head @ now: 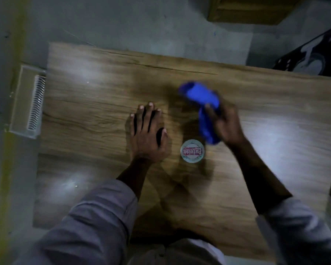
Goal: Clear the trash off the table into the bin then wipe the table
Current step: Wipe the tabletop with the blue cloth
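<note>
- Left hand (pixel 146 134) lies flat, fingers spread, on the wood-grain table (pixel 84 131).
- Right hand (pixel 225 124) clutches a crumpled blue cloth (pixel 201 100).
- A round white lid with pink lettering (pixel 192 151) sits between them.

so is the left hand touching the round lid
Apart. Head view: bare table shows between the thumb of the left hand and the round lid.

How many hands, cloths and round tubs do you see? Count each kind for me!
hands: 2, the left hand and the right hand
blue cloth: 1
round container: 1
Total: 4
</note>
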